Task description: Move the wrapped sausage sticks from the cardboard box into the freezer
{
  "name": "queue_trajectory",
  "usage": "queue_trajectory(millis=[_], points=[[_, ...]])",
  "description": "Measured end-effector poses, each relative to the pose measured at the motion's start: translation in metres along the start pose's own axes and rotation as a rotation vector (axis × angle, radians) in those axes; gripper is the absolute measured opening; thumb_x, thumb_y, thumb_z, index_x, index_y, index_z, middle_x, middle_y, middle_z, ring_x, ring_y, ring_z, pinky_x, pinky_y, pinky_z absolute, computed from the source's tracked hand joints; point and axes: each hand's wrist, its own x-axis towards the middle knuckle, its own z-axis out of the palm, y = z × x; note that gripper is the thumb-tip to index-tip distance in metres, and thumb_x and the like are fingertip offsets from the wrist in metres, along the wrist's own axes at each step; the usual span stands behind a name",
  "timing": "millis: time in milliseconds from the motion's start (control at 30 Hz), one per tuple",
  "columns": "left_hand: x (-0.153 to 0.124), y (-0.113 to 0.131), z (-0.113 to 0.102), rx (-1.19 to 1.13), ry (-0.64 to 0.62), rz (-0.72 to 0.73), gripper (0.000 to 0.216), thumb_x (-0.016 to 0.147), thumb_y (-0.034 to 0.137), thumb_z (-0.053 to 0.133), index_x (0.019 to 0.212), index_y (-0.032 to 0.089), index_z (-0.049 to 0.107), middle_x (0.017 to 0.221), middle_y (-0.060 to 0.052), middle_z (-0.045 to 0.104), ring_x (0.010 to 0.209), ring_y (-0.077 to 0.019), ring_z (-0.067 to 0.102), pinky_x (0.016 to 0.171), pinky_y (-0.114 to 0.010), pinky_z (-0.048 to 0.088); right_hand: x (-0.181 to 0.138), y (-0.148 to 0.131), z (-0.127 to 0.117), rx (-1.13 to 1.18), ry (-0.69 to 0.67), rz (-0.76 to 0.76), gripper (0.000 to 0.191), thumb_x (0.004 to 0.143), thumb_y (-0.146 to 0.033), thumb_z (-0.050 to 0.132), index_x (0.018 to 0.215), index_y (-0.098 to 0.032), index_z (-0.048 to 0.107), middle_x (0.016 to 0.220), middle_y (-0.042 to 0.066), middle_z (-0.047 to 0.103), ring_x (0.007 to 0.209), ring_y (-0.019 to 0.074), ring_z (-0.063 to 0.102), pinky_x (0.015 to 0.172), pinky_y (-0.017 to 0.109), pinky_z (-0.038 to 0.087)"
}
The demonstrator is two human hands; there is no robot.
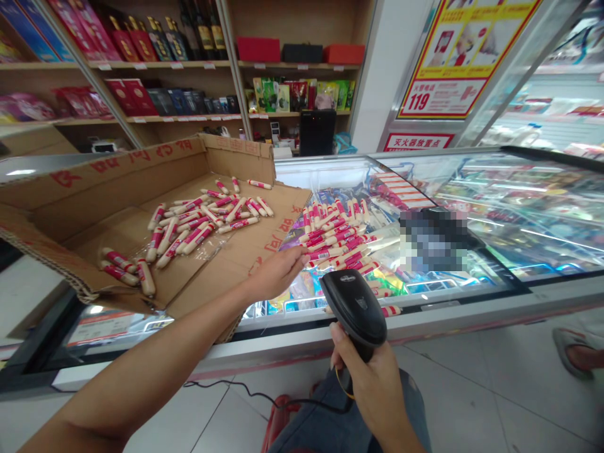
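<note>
My right hand [372, 384] is wrapped round the handle of a black barcode scanner [356, 305], its head pointing away over the freezer's front edge. A thin cable runs from the handle down to the left. My left hand [280, 270] reaches over the freezer glass, fingers pressed together at the near end of a sausage [328, 253] in a pink and cream wrapper. More wrapped sausages [342, 229] lie in a loose pile just beyond those fingertips. Left of the pile, an open cardboard box [155, 163] holds many similar sausages [189, 226] in a heap.
The chest freezer's front rim [425, 321] runs across before me, with packaged goods under its glass. A dark, pixelated object [434, 236] lies right of the pile. Shelves [179, 64] with bottles and boxes stand behind. A red stool [276, 418] shows below, and a person's foot [582, 355] at right.
</note>
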Motion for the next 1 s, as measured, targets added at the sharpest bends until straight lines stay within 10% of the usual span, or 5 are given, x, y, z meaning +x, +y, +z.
queue_trajectory(millis=[567,1000], points=[[0.013,-0.004,-0.002,0.157,0.19,-0.137,0.037,0.099,0.034,0.031,0.114,0.013,0.057,0.105,-0.015,0.068,0.097,-0.0252,0.065,0.087,-0.037,0.05,0.002,-0.005,-0.016,0.006,0.029,-0.057,0.04,0.079,-0.053,0.067,0.084,-0.013,0.071,0.045,-0.002,0.057,0.043,0.0154,0.053,0.047,0.026,0.044],[0.087,0.044,0.005,0.518,0.169,-0.145,0.033,0.098,0.021,0.032,0.103,0.011,0.063,0.108,-0.018,0.058,0.096,-0.026,0.059,0.086,-0.039,0.047,0.001,-0.015,-0.017,0.095,0.059,-0.098,0.041,0.076,-0.053,0.071,0.084,-0.013,0.072,0.044,-0.004,0.055,0.042,0.0145,0.052,0.044,0.025,0.044]])
